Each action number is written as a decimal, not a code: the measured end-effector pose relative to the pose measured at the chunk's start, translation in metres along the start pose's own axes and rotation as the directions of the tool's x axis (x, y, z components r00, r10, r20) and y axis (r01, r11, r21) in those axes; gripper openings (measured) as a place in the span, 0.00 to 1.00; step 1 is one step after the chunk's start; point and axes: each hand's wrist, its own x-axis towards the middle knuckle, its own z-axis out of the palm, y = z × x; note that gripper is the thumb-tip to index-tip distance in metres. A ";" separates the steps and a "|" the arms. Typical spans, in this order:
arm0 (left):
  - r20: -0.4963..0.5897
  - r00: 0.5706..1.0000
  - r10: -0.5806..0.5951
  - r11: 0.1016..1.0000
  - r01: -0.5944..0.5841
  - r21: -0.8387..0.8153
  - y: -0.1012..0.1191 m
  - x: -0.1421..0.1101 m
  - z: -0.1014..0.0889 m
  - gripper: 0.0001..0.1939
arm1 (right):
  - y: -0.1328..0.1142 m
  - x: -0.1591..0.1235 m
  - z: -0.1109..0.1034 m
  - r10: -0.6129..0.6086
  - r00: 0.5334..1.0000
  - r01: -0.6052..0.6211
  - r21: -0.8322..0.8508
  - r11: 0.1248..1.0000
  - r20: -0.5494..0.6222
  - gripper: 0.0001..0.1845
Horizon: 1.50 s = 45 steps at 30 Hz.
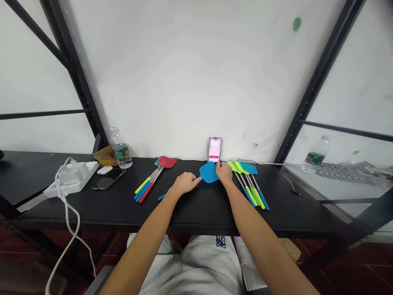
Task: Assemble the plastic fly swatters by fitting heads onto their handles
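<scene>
1. Head view, centre of the frame: a blue fly swatter lies flat on the black table, its mesh head just in front of a phone propped against the wall.
2. It looks light and thin; the plastic mesh head is probably floppy and the slim shaft stiffer, so the neck where head meets shaft, or the handle grip, seems the surest place to hold.
3. The left hand rests knuckles-up left of the head, fingers curled together around the neck as far as I can tell.
4. The right hand sits at the head's right edge, fingers bent down; whether it pinches the mesh or only touches the phone's base cannot be told.
5. Both forearms reach straight forward from the lower frame.
6. Left of centre lies a bundle of swatters topped by a red one; right of centre, a fan of green and blue ones.
7. Farther left stand a water bottle and a power strip.
</scene>
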 end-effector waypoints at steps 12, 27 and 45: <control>0.003 1.000 -0.012 1.000 0.012 -0.008 0.001 0.000 -0.001 0.33 | -0.001 0.000 -0.003 -0.005 1.000 0.005 0.014 1.000 -0.011 0.26; 0.007 1.000 -0.003 1.000 0.002 0.012 0.000 0.001 0.001 0.33 | 0.002 0.001 0.003 0.023 1.000 -0.023 0.009 1.000 0.005 0.26; 0.006 1.000 -0.005 1.000 0.005 0.002 -0.001 0.001 0.001 0.32 | 0.002 0.002 -0.004 0.039 0.999 -0.039 0.012 0.999 -0.001 0.26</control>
